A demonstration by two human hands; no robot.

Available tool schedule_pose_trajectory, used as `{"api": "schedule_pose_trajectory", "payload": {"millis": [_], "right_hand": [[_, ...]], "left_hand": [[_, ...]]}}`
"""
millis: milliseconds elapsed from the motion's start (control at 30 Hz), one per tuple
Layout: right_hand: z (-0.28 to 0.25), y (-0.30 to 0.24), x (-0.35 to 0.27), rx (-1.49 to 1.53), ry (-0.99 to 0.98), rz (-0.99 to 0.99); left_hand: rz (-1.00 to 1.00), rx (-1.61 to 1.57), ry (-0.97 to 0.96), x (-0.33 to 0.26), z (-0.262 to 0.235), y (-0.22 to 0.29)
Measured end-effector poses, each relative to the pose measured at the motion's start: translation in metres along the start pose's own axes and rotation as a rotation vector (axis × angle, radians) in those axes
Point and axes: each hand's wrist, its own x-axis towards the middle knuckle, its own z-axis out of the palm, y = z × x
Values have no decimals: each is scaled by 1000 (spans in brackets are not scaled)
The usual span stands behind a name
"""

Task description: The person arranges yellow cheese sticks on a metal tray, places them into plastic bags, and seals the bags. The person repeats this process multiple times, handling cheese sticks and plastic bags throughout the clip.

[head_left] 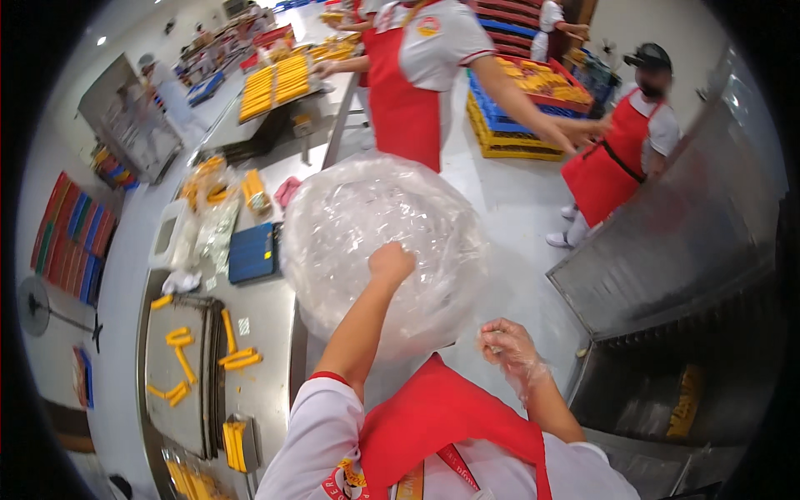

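A large clear plastic bag (333,208), round and wide, stands in front of me beside the steel table. Over its middle is my left hand (392,264), closed in a fist; whatever its fingers hold, if anything, is hidden. Right of the bag and closer to my body, my right hand (510,350) wears a thin clear plastic glove. Its fingers are curled together, and anything in them is too small to name.
The steel table (279,333) at left carries a blue scale (252,252), dark trays (179,367) and yellow sticks. A co-worker in a red apron (404,108) stands just beyond the bag, arm stretched right. Stacked crates (517,142) and a metal door (667,242) are at right.
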Motion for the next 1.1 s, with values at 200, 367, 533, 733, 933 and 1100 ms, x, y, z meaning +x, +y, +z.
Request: {"api": "schedule_pose_trajectory", "payload": {"millis": [200,367,533,733,933,1100], "right_hand": [[-34,6,54,-281,-99,-286],[22,-47,98,-475,37,-319],[86,-61,112,-652,-428,-228],[128,-38,105,-599,-353,-267],[185,33,84,-698,-612,-566],[251,62,25,-1028,-871,-972]], "left_hand": [[169,-147,281,-5,2,-22],[578,-447,265,-90,-38,3],[775,-516,290,-143,-43,-6],[336,-719,387,-194,-59,-67],[305,-836,800,-294,-122,-126],[114,-603,754,-389,-163,-167]]}}
